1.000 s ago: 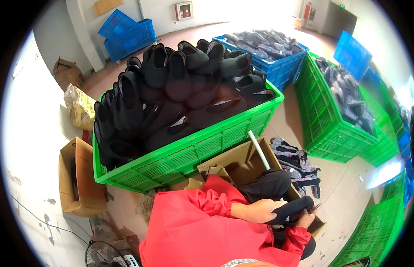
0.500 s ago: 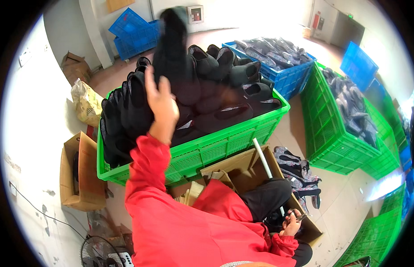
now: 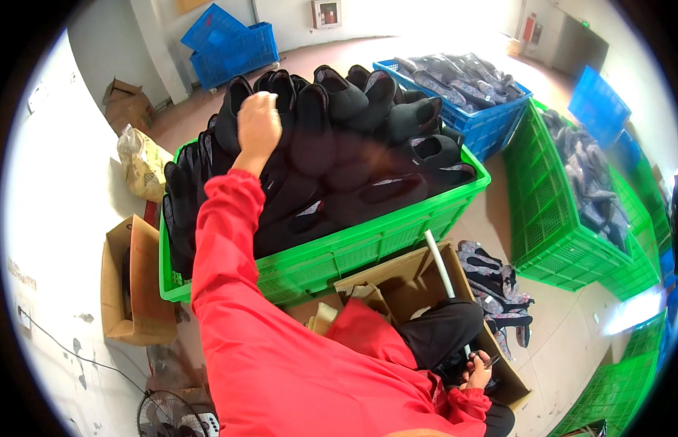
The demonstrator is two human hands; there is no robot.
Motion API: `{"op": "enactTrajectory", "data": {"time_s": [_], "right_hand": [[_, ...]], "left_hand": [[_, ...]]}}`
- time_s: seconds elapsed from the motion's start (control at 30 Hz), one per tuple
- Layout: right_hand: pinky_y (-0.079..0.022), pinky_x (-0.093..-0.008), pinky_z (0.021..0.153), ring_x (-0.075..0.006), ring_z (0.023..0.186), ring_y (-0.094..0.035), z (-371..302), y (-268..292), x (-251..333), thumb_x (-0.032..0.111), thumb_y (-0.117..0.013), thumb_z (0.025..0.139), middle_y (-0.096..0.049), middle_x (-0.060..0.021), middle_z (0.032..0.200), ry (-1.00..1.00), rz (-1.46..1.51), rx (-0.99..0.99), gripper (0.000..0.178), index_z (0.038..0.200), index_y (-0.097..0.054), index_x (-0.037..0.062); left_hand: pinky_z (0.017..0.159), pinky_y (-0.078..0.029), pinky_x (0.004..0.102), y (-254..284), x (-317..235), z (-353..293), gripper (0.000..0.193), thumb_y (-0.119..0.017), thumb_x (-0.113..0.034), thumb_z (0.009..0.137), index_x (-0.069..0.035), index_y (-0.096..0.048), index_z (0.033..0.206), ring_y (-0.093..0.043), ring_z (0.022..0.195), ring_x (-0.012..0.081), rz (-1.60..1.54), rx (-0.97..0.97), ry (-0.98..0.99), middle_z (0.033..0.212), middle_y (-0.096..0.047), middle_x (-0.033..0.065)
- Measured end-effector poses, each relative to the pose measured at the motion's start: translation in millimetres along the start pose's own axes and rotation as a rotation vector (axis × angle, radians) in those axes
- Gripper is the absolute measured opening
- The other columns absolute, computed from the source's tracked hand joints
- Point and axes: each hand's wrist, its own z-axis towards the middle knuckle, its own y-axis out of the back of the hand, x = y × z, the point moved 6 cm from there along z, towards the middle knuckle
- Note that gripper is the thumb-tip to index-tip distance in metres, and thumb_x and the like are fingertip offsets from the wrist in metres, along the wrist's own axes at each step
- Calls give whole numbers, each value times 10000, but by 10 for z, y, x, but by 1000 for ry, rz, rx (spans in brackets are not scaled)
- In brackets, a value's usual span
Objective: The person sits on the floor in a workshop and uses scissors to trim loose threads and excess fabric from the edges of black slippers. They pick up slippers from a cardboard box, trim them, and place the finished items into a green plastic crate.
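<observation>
A big green crate (image 3: 368,244) stands in front of me, heaped with black slip-on shoes (image 3: 353,153). My left hand (image 3: 259,122), in a red sleeve, is stretched out over the left part of the heap, its fingers closed on a black shoe (image 3: 231,116) that stands on the pile. My right hand (image 3: 479,373) is low by my lap at the lower right. It is curled around a small dark object (image 3: 492,359) that I cannot make out, beside my black trouser leg (image 3: 441,339).
An open cardboard box (image 3: 397,280) with a white rod (image 3: 439,266) lies between me and the crate. Another carton (image 3: 131,291) stands at the left. Patterned shoes (image 3: 495,280) lie on the floor. A blue crate (image 3: 492,124) and a green crate (image 3: 565,218) of grey shoes stand to the right, and a fan (image 3: 171,419) below.
My left hand had lifted a black shoe high above the crate; it has come down onto the left side of the pile. My right hand has stayed at my lap.
</observation>
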Motion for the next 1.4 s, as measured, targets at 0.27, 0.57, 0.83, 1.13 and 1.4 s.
{"op": "enactTrajectory", "data": {"time_s": [0.27,0.57,0.83,1.13,1.4], "right_hand": [[-341,-189,324,-87,550,-574,-14,-41,-74,24,-589,895,-665,-57,858,-2,63,55,193,1073,-583,99],[-301,-166,374,-39,557,-475,-279,-241,261,118,-620,911,-632,-5,878,-19,16,129,231,1140,-590,117],[-445,-191,673,-88,867,-559,-734,-645,750,124,-676,857,-518,-96,1366,154,194,580,644,1428,-399,22],[-422,-263,950,-108,1070,-531,-920,-245,267,189,-742,857,-569,-33,1212,-35,154,490,515,1302,-538,29],[-424,-251,936,-100,1055,-528,-914,-210,196,197,-759,847,-570,-16,1188,2,137,460,514,1287,-548,35]], "left_hand": [[846,-469,478,-633,64,44,154,-558,-161,852,-144,-701,907,-617,1015,219,302,575,260,973,-674,14],[710,-398,427,859,-1469,321,147,-693,-139,736,-61,-571,757,-543,737,325,-579,92,-215,713,-534,110],[721,-486,408,1872,-3807,-1826,235,-778,-26,657,-23,-608,819,-573,767,341,-1900,1080,-338,744,-546,121],[614,-432,235,1566,-4393,-2256,246,-724,-19,805,-27,-564,991,-480,668,49,-1702,1949,116,765,-527,-12],[654,-452,218,1389,-5222,-2057,191,-685,-40,861,10,-688,1045,-542,748,59,-1528,1865,-116,818,-567,-24]]}}
